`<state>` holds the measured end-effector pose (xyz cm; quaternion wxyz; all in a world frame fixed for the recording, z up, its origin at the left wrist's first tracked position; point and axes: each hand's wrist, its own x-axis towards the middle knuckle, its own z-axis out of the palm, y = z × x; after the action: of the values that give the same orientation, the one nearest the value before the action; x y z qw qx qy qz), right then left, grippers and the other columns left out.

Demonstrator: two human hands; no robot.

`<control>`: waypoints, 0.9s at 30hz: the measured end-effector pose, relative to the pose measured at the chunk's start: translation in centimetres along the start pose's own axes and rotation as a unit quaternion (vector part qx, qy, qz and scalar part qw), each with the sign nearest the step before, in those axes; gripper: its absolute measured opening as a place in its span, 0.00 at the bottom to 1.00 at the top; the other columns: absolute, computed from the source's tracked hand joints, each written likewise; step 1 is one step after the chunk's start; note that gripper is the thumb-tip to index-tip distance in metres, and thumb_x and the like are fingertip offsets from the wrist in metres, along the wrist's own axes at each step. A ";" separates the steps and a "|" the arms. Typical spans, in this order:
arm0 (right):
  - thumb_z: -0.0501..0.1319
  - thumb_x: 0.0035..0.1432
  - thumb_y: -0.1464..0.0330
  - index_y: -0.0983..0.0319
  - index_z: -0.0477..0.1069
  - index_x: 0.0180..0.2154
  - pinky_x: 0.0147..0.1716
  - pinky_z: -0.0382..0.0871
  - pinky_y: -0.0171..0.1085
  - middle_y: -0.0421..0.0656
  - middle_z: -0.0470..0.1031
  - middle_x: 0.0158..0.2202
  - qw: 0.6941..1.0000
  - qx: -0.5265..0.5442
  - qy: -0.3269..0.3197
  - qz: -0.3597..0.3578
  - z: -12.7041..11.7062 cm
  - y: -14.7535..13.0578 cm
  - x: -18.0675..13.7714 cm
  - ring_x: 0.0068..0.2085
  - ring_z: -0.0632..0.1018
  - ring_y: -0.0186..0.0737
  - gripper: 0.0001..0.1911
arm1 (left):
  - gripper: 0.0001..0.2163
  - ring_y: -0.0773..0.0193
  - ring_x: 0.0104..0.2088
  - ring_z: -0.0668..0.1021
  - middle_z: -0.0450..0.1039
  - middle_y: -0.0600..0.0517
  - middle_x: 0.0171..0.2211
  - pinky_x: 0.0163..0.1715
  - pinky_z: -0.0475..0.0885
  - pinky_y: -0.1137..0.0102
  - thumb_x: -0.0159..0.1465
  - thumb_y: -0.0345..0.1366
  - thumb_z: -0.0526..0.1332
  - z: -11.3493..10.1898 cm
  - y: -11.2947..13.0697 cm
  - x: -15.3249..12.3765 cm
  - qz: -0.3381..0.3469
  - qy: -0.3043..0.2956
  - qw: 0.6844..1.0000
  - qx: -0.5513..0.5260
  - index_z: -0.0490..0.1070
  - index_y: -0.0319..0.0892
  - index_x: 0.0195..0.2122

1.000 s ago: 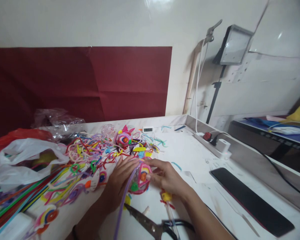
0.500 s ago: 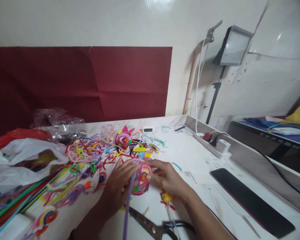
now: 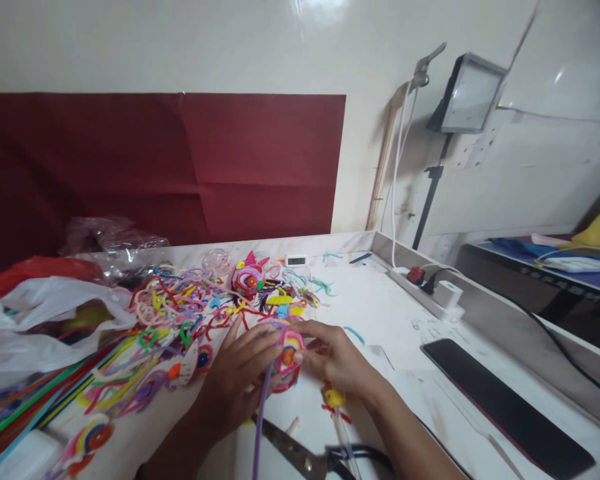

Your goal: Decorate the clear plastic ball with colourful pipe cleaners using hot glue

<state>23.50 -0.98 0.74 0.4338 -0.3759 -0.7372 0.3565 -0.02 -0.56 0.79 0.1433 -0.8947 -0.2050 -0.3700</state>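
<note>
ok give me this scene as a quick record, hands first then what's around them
left hand: on the left of the craft piece
right hand: thumb and fingers at its right edge
purple strip: runs from by the left hand toward the viewer
scissors: on the table, nearer the viewer than the craft piece
left side: white bag, heap of coloured strips
right side: black pad, power strip

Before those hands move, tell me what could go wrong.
The scissors point toward the left hand, which might brush their tip. The purple strip trailing past that tip could snag and tug the colorful craft piece. The right hand might knock the yellow-topped piece near its wrist.
</note>
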 end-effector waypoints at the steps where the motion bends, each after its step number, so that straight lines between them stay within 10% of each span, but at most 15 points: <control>1: 0.65 0.60 0.61 0.58 0.75 0.51 0.42 0.76 0.42 0.47 0.79 0.49 1.000 0.002 0.000 0.001 0.0 0.0 0.0 0.46 0.80 0.47 0.18 | 0.16 0.54 0.59 0.74 0.78 0.45 0.52 0.69 0.45 0.48 0.66 0.32 0.61 0.0 0.0 0.0 0.001 -0.003 1.000 0.004 0.67 0.42 0.55; 18: 0.65 0.59 0.56 0.58 0.76 0.51 0.42 0.76 0.43 0.48 0.79 0.50 1.000 -0.004 0.005 0.001 -0.1 0.2 -0.1 0.46 0.80 0.48 0.20 | 0.13 0.54 0.58 0.75 0.80 0.48 0.50 0.68 0.44 0.43 0.66 0.31 0.60 -0.1 -0.3 -0.6 -0.002 -0.010 1.000 -0.005 0.69 0.44 0.53; 27: 0.66 0.59 0.57 0.56 0.75 0.53 0.42 0.76 0.42 0.47 0.79 0.50 1.000 0.003 0.004 0.005 -0.1 0.2 -0.2 0.46 0.80 0.48 0.21 | 0.13 0.53 0.59 0.74 0.79 0.44 0.49 0.63 0.66 0.52 0.67 0.32 0.61 -0.4 -0.7 -0.4 0.039 -0.009 0.998 -0.042 0.71 0.40 0.52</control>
<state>23.66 -1.02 0.54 0.4357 -0.3799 -0.7325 0.3595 -0.81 -0.19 0.82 0.1182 -0.9105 -0.1557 -0.3643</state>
